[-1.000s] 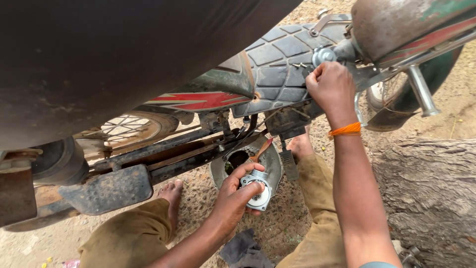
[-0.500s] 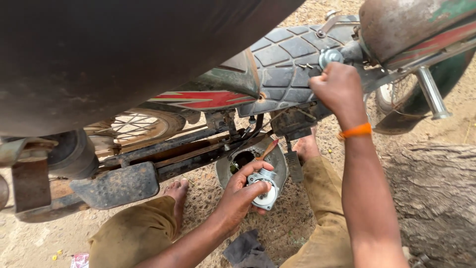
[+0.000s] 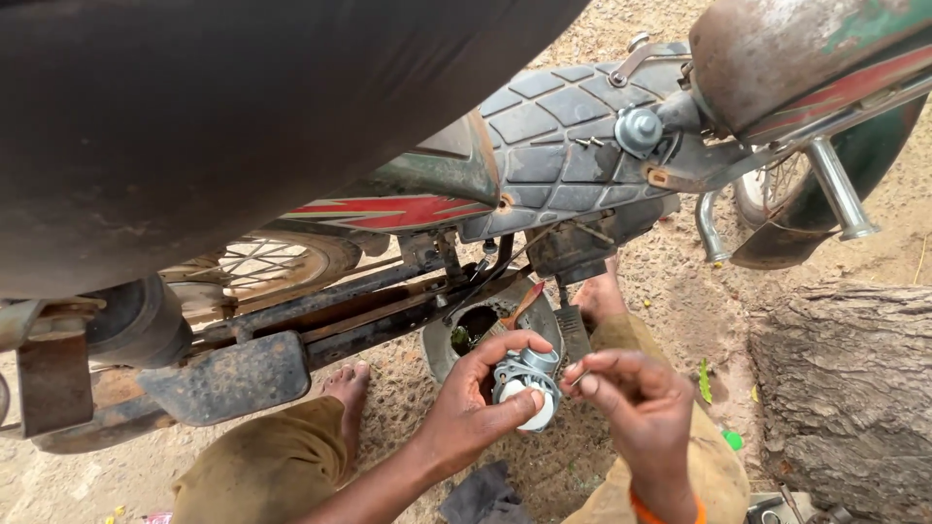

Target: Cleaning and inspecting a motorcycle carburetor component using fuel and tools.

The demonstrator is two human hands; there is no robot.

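The left hand (image 3: 476, 403) is gripping a small grey metal carburetor part (image 3: 525, 386), fingers clamped around it, just above the sandy ground (image 3: 680, 291) between the person's knees; the right hand (image 3: 636, 403) is pinching a tiny screw (image 3: 580, 377) between thumb and fingertips, just beside that part; a motorcycle (image 3: 544, 126) is lying overhead.

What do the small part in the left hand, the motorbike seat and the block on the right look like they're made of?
The small part looks like cast metal, dull silver-grey with a pale rounded piece underneath, maybe plastic. The seat looks like black vinyl or rubber, with a moulded quilted pattern and a slight sheen. The block looks like raw wood, a log with rough, cracked grey bark.
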